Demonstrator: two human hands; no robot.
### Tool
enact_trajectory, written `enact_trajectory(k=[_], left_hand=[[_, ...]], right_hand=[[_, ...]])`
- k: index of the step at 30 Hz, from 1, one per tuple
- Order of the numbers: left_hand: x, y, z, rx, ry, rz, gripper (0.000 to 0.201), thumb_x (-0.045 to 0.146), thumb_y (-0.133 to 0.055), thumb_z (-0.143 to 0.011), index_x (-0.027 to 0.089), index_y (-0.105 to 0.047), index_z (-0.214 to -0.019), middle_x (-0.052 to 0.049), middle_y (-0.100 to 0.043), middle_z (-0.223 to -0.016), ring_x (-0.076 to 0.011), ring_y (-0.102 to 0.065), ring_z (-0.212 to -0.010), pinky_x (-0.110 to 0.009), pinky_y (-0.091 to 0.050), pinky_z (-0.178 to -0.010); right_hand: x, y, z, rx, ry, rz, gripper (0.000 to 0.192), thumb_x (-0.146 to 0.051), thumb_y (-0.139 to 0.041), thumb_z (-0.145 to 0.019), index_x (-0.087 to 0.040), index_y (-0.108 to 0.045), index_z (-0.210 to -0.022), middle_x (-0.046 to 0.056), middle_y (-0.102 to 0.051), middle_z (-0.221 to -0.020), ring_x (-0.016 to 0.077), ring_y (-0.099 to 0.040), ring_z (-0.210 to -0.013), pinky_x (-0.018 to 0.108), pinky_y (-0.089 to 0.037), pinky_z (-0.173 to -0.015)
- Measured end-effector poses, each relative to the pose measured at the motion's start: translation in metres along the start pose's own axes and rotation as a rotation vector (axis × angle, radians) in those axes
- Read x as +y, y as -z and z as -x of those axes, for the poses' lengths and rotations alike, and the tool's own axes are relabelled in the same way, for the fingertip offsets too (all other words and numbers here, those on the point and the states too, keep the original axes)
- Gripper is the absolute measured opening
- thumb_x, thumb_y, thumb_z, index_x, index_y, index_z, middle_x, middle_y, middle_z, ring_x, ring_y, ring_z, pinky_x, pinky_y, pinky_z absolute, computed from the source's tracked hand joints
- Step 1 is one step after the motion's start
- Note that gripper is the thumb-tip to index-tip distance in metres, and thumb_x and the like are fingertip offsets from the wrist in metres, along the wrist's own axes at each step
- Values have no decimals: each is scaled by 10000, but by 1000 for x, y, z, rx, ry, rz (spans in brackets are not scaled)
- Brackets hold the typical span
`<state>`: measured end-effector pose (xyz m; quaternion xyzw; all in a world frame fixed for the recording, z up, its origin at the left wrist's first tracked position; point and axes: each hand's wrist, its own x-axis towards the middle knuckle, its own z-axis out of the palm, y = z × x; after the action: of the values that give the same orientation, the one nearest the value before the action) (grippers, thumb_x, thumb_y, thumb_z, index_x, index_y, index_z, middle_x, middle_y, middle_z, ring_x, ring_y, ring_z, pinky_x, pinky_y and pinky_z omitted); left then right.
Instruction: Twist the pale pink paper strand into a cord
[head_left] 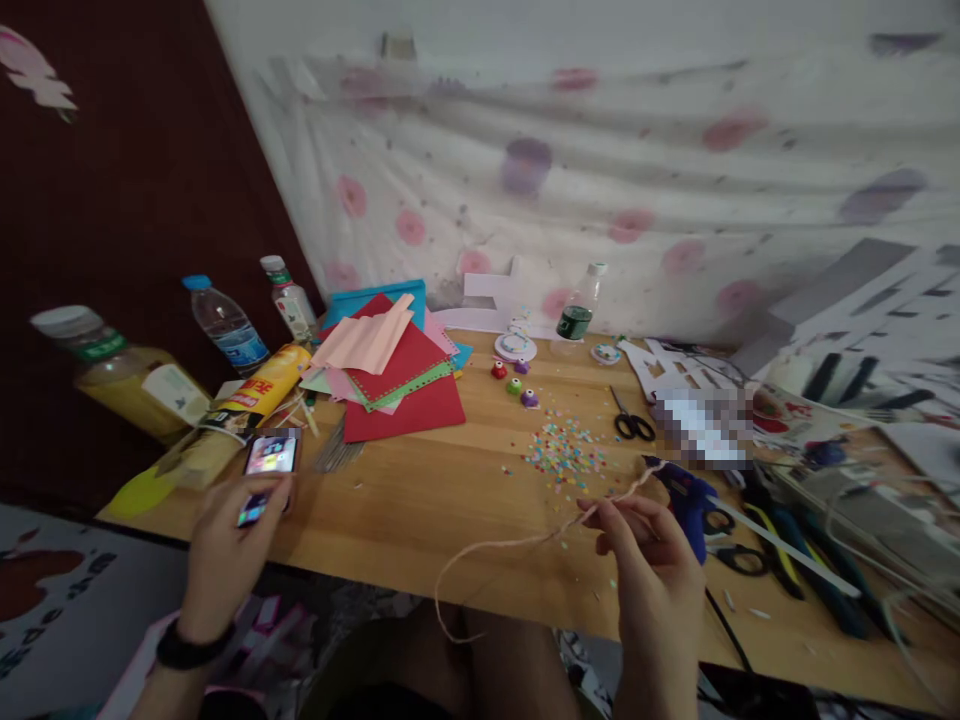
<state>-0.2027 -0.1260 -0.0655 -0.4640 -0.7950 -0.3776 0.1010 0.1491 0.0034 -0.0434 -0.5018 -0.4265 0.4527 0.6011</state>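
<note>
My right hand (649, 555) is closed, pinching a thin pale pink twisted cord (517, 542) between thumb and fingertips above the desk. One end of the cord points towards the blue glue gun (690, 500); the other curves left and hangs over the desk's front edge. At the left, my left hand (232, 525) is over a phone (271, 455) with a lit screen. Its thumb and forefinger are bent apart at the screen, and part of the phone shows between them. Between the hands and further back lie scattered colourful confetti dots (566, 450).
Bottles (225, 325) and a yellow snack tube (262, 395) stand or lie left. Coloured papers (405, 420) are stacked behind. Black scissors (634, 425), small figures (515, 385) and a bottle (576, 318) are further back. Pliers (814, 570) and cables crowd the right.
</note>
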Motion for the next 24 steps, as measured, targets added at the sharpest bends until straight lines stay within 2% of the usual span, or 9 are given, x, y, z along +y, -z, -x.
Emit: enact_trajectory(k=[2,5,7,9,12,16,20,24], left_hand=[[39,-5,7,-117,-40,117,286,461,-476,-918,226,-604,-817,-69,-725,-984,-231,-672,-933,-373,-536,-847],[109,-19,17,-404,-131,345,269,393,-425,-966,247,-650,-954,-34,-721,-1050,-189,-661,-971,-322,-520,-852],[148,-30,24,-495,-190,434,221,361,-452,-967,261,-647,-996,-14,-725,-1066,-178,-652,-1029,-324,-494,-923],[173,-41,31,-562,-255,463,177,337,-510,-945,258,-646,-1028,-15,-726,-1048,-192,-652,-1021,-344,-496,-915],[187,-53,39,-603,-296,445,147,296,-551,-925,236,-661,-1002,-29,-728,-979,-218,-662,-953,-377,-507,-862],[187,-56,41,-640,-306,419,154,235,-531,-931,219,-682,-905,-32,-715,-903,-220,-663,-871,-381,-505,-801],[191,-55,39,-745,-306,451,155,247,-548,-927,240,-689,-991,-31,-687,-975,-217,-651,-934,-384,-499,-837],[198,-54,40,-717,-286,519,148,302,-575,-917,247,-691,-987,-25,-680,-957,-213,-640,-961,-378,-488,-866]], right_hand=[[1,-1,-1,-30,-2,-13,310,-404,-821,-701,-189,-626,-808,58,-785,-731,153,-683,-637,184,-438,-486],[-1,-3,0,-68,4,-48,290,-392,-805,-722,-188,-615,-802,53,-779,-715,145,-675,-621,181,-434,-479],[-2,-2,1,-58,15,-69,282,-385,-800,-729,-190,-609,-800,50,-778,-713,144,-674,-615,181,-428,-473],[-4,0,4,-42,27,-84,270,-370,-797,-739,-192,-605,-806,48,-780,-724,150,-682,-622,186,-428,-474],[-6,4,7,-31,56,-109,238,-343,-780,-769,-197,-601,-826,35,-768,-701,165,-698,-663,192,-425,-486],[-9,6,9,-38,84,-122,211,-327,-753,-804,-204,-586,-842,18,-754,-672,160,-689,-669,193,-416,-496],[-14,6,12,-56,92,-128,200,-320,-743,-814,-203,-582,-835,26,-767,-705,149,-674,-661,194,-424,-508],[-20,8,17,-68,126,-148,163,-297,-729,-830,-205,-595,-841,29,-774,-722,149,-674,-658,202,-437,-520]])
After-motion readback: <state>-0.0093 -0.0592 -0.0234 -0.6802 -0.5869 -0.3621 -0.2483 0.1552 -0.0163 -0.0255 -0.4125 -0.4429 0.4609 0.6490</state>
